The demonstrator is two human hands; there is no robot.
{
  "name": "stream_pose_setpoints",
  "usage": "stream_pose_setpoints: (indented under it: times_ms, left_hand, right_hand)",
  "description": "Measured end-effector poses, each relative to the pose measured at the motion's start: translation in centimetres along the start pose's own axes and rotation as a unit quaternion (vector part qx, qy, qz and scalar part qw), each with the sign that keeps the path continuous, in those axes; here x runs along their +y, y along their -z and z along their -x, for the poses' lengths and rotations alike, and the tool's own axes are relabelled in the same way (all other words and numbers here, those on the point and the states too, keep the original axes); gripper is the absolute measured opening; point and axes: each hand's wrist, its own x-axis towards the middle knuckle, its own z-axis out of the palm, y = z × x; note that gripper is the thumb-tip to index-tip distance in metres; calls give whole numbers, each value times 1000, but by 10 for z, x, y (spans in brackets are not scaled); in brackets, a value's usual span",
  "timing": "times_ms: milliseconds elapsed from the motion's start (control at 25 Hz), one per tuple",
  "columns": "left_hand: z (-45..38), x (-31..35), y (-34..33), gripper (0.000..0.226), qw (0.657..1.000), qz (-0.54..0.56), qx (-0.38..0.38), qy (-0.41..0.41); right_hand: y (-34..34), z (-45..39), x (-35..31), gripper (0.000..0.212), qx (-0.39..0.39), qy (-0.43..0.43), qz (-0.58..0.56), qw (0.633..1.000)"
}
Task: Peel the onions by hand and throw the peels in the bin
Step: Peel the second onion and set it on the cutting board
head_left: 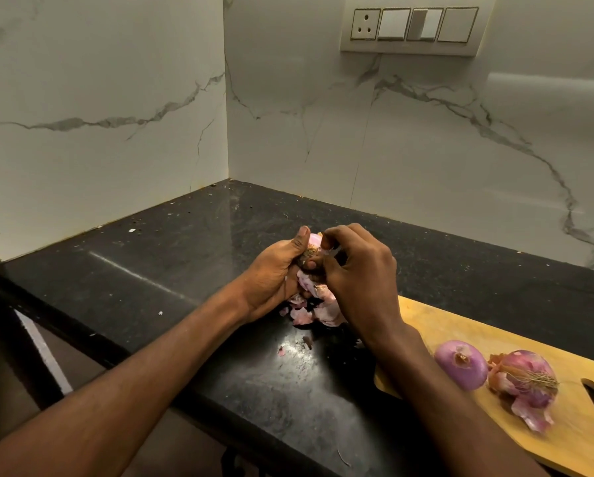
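Red onion cradled in left hand above the black counter, root end up; right hand pinching skin at the top (peels dangling beneath), nearer the chopping board.

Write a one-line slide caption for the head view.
Left hand holds an onion while right hand picks its skin; two more onions wait on the cutting board.

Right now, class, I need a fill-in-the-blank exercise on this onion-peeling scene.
1. Both hands, left hand and right hand, work on one ____.
2. Two more onions lie on the wooden ____.
3. Loose peels lie under the hands on the ____ countertop.

Missing words: onion; cutting board; black
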Motion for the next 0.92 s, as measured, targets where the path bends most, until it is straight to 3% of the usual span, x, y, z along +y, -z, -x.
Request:
stream_pose_setpoints:
  times_ms: [280, 520, 920]
  left_hand:
    - [-1, 0, -2, 59, 1000, -18, 2, -8]
    - [-6, -2, 2, 58, 1000, 20, 21, -5]
    - [-4, -2, -2, 52, 1000, 11, 6, -24]
  right_hand:
    - [-3, 1, 5, 15, -37, -14, 11, 999]
    - [0, 1, -2, 27, -3, -2, 28, 1000]
    - [-4, 3, -9, 25, 8, -1, 39, 999]
